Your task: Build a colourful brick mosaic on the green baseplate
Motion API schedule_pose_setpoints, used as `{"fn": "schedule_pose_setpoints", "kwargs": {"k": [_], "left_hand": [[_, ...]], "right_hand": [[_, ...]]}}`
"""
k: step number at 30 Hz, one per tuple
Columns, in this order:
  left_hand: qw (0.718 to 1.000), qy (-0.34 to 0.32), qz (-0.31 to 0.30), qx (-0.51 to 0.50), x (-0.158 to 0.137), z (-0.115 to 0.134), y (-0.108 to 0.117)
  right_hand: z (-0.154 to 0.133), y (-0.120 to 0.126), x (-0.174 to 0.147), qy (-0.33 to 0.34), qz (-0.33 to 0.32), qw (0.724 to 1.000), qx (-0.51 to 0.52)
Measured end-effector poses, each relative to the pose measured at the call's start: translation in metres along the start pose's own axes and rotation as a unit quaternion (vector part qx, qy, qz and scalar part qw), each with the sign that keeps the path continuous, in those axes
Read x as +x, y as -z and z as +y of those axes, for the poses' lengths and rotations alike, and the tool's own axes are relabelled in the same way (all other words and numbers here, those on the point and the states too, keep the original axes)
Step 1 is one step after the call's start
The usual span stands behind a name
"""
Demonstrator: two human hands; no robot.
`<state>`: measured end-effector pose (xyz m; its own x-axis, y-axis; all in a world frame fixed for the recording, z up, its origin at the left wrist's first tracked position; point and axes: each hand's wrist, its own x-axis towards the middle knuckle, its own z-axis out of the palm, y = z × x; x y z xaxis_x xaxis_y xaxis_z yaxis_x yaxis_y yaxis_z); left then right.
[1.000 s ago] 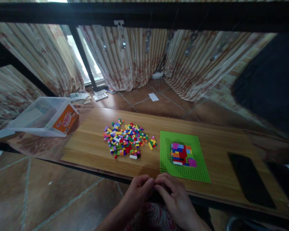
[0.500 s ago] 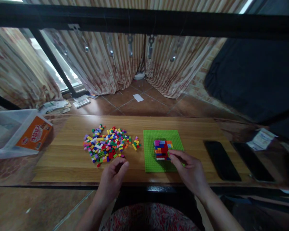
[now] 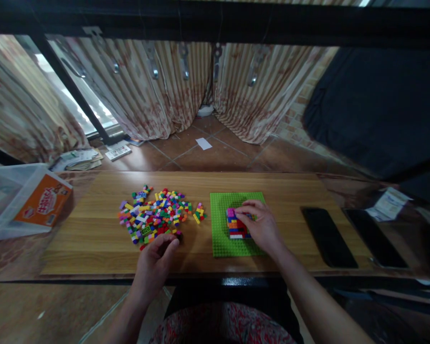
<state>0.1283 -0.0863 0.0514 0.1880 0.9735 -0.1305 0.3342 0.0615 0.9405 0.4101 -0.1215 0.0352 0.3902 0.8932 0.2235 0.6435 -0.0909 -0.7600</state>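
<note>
Green board (image 3: 220,246): taken as landmark; laid flat on the wooden bench (image 3: 283,191), its studded face up.
Brick block (image 3: 233,228): many-coloured; set upon the green board, its right part covered by a hand.
Right hand (image 3: 265,227): held over the green board, fingertips brought to the top of the block; grip drawn nearly together, but whether a brick is pinched cannot be told.
Left hand (image 3: 153,265): placed left of the green board, at the near edge of the pile; fingers curled, thumb near forefinger; whether anything is held cannot be told.
Brick pile (image 3: 157,215): loose, mixed colours; spread left of the green board.
Small cluster (image 3: 197,217): yellow and other bricks; lying between pile and green board.
Phones (image 3: 329,237): two, black; laid right of the green board.
Tub (image 3: 43,200): clear, orange-labelled; placed far left of the green board.
</note>
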Motion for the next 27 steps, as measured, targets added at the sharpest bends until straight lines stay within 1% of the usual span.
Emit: {"fn": "schedule_pose_setpoints", "kwargs": {"k": [4,7,9,12,17,22,25,27], "left_hand": [[1.000,0.010,0.008,-0.005,0.002,-0.005,0.003],[1.000,0.017,0.005,-0.012,0.004,-0.008,0.005],[1.000,0.019,0.004,-0.008,0.004,-0.009,0.006],[1.000,0.019,0.004,-0.003,0.004,-0.011,0.006],[1.000,0.029,0.004,-0.012,0.002,-0.010,0.006],[0.999,0.049,-0.002,-0.019,0.001,-0.010,0.008],[0.999,0.049,-0.003,-0.016,0.001,-0.013,0.008],[0.999,0.045,-0.002,-0.013,0.002,-0.015,0.008]], "right_hand": [[0.008,-0.008,0.005,-0.057,-0.009,0.996,0.066],[0.009,-0.008,0.009,-0.107,-0.030,0.983,0.147],[0.008,-0.007,0.011,-0.134,-0.036,0.973,0.182],[0.006,-0.005,0.013,-0.157,-0.039,0.965,0.207],[0.003,-0.002,0.017,-0.234,-0.082,0.945,0.212],[-0.001,0.002,0.022,-0.238,-0.098,0.942,0.216],[-0.003,0.003,0.023,-0.253,-0.124,0.934,0.221],[-0.003,0.003,0.024,-0.257,-0.130,0.933,0.218]]}}
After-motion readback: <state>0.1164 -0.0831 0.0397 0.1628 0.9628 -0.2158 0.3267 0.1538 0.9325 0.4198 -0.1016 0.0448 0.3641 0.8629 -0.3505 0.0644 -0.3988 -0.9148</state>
